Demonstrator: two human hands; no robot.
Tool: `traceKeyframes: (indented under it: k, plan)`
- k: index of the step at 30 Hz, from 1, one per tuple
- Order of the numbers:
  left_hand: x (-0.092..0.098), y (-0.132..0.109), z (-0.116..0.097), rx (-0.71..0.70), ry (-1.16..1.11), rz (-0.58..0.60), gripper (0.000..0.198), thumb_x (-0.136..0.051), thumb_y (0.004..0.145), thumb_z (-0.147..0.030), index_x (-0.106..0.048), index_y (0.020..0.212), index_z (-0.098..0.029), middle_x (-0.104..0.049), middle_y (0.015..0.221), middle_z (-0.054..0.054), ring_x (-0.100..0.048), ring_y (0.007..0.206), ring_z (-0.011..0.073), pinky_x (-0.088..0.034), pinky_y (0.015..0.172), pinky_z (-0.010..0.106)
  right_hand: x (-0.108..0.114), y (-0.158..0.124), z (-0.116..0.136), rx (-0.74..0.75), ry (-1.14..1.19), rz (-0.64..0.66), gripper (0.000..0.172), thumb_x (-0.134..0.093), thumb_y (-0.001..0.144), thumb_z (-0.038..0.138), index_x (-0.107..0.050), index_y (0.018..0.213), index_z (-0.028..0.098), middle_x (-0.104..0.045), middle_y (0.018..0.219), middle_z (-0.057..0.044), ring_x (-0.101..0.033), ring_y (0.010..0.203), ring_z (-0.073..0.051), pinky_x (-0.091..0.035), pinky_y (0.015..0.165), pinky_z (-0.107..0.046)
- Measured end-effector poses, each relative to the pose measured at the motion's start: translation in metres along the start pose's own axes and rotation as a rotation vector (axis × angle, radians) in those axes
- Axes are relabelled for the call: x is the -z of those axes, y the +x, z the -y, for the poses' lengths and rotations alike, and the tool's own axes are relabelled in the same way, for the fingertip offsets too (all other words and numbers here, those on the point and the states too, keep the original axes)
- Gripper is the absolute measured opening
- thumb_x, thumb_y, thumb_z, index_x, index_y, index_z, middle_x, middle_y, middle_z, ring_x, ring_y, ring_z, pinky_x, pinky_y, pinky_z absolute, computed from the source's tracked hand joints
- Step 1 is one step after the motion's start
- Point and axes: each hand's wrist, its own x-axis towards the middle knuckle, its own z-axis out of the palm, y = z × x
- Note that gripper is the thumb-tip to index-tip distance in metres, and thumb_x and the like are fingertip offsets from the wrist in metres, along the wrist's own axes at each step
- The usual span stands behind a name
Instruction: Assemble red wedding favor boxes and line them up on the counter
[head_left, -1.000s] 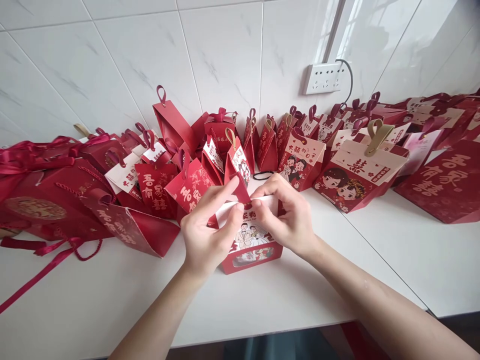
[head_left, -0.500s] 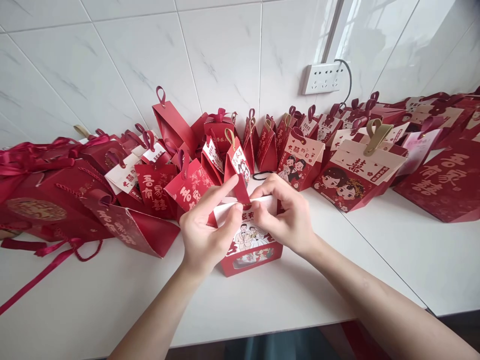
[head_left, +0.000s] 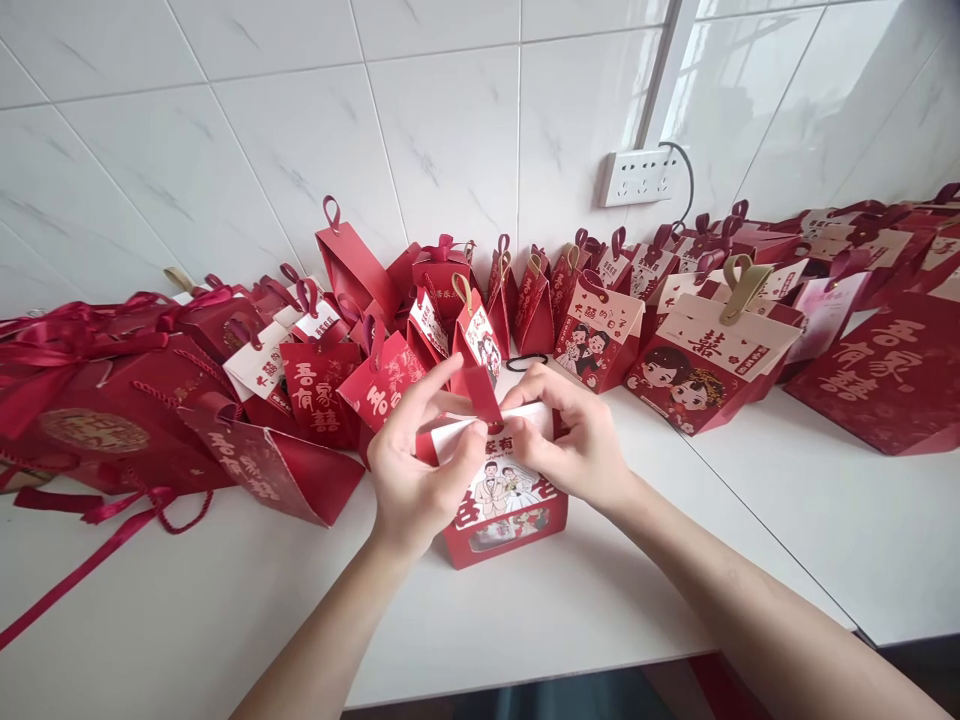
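In front of me a red and white gift box (head_left: 499,495), printed with a bridal couple, stands upright on the white table. A clear window low on its front shows wrapped items inside. My left hand (head_left: 424,460) pinches the left part of its top edge, thumb in front and index finger stretched out behind. On the right part of the same edge, my right hand (head_left: 562,435) is closed with thumb and bent fingers. Between the two hands a red ribbon loop (head_left: 480,393) rises from the top. The fingers hide much of the box's upper edge.
Several similar red gift boxes crowd the back, among them a couple-printed box (head_left: 709,350) and a large red box (head_left: 881,375) on the right. At left lie an open-sided box (head_left: 277,460) and a trailing ribbon (head_left: 82,570). A power strip (head_left: 637,178) hangs on the tiled wall.
The view has tilted slightly upward, so everything sits a little lower in the picture. Both hands keep their hold on the box top; the ribbon loop leans much as before.
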Motion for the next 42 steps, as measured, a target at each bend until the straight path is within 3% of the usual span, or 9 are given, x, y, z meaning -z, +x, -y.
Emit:
traceKeyframes:
  k: [4,8,16,20,25,33,39,42]
  plan:
    - [0.001,0.0,0.0,0.081,-0.014,-0.01,0.054,-0.069,0.072,-0.021,-0.054,0.125,-0.022,-0.07,0.081,0.0,-0.068,0.077,0.0144,-0.056,0.067,0.021,0.0,-0.002,-0.001,0.053,-0.044,-0.003,0.005,-0.057,0.08,0.017,-0.061,0.083,0.018,-0.057,0.071,0.0,-0.05,0.063,-0.012,-0.042,0.059,-0.025]
    - [0.001,0.001,-0.002,0.103,-0.013,-0.007,0.041,-0.069,0.072,-0.022,-0.059,0.112,-0.02,-0.067,0.068,-0.003,-0.068,0.068,0.0133,-0.056,0.064,0.021,0.0,-0.002,-0.001,0.05,-0.075,-0.003,0.01,-0.056,0.082,0.015,-0.058,0.073,0.019,-0.054,0.066,0.001,-0.048,0.061,-0.011,-0.04,0.057,-0.024]
    - [0.001,0.005,-0.002,0.149,-0.024,-0.016,0.016,-0.07,0.067,-0.023,-0.062,0.081,-0.019,-0.067,0.062,-0.003,-0.064,0.057,0.0113,-0.051,0.051,0.016,-0.001,0.001,0.005,-0.11,-0.106,0.0,0.016,-0.052,0.078,0.018,-0.05,0.062,0.019,-0.049,0.061,0.003,-0.044,0.055,-0.01,-0.035,0.051,-0.021]
    - [0.001,0.006,-0.003,0.214,-0.125,0.013,0.021,-0.07,0.065,-0.025,-0.06,0.083,-0.019,-0.064,0.057,-0.004,-0.059,0.047,0.0106,-0.048,0.043,0.017,-0.001,0.0,0.001,-0.085,-0.114,-0.01,0.014,-0.052,0.079,0.018,-0.051,0.065,0.019,-0.049,0.062,0.003,-0.044,0.056,-0.01,-0.035,0.051,-0.022]
    - [0.0,0.006,-0.004,0.22,-0.147,0.007,0.018,-0.069,0.065,-0.025,-0.059,0.078,-0.019,-0.064,0.058,-0.002,-0.061,0.051,0.0119,-0.048,0.045,0.018,-0.002,-0.003,0.001,-0.016,-0.094,-0.021,0.015,-0.056,0.082,0.022,-0.053,0.068,0.019,-0.049,0.064,0.002,-0.045,0.057,-0.011,-0.036,0.052,-0.024]
    - [0.0,0.006,-0.003,0.263,-0.191,0.033,0.017,-0.068,0.064,-0.024,-0.058,0.077,-0.019,-0.065,0.06,-0.001,-0.062,0.053,0.013,-0.047,0.046,0.02,0.001,-0.002,0.003,-0.068,-0.088,0.017,0.016,-0.055,0.083,0.02,-0.052,0.068,0.019,-0.047,0.064,0.003,-0.045,0.057,-0.011,-0.035,0.052,-0.024]
    - [0.001,0.005,-0.002,0.238,-0.14,0.006,0.019,-0.069,0.065,-0.027,-0.06,0.08,-0.019,-0.068,0.065,0.0,-0.065,0.059,0.0149,-0.051,0.053,0.022,-0.001,-0.007,-0.003,0.0,-0.042,0.011,0.009,-0.046,0.085,0.02,-0.055,0.084,0.02,-0.052,0.074,0.0,-0.05,0.065,-0.014,-0.042,0.06,-0.028]
    - [0.001,0.006,-0.003,0.221,-0.097,-0.001,0.018,-0.068,0.066,-0.028,-0.06,0.079,-0.019,-0.067,0.064,0.0,-0.065,0.058,0.0145,-0.05,0.051,0.022,-0.004,-0.011,-0.003,-0.031,0.01,-0.051,0.021,-0.052,0.083,0.022,-0.049,0.103,0.022,-0.054,0.079,0.0,-0.052,0.066,-0.014,-0.043,0.056,-0.027]
